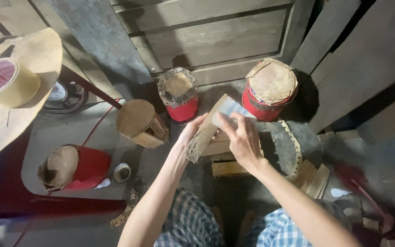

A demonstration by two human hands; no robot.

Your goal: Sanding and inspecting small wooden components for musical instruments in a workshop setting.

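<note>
While both hands work above the lap, left hand (192, 132) grips a tan hide strip (206, 132) from below and right hand (242, 139) pinches a pale sheet (232, 109) against its top. Beyond the hands: two red drums (270, 89) skinned, untrimmed; left of them, two more. Strip not fitted yet, by my read.

Strip (204, 132): rough, matt leather
Drums (270, 89): matt hide tops, glossy red sides
Tape (6, 82): glossy plastic
Door (206, 36): rough wood
</note>
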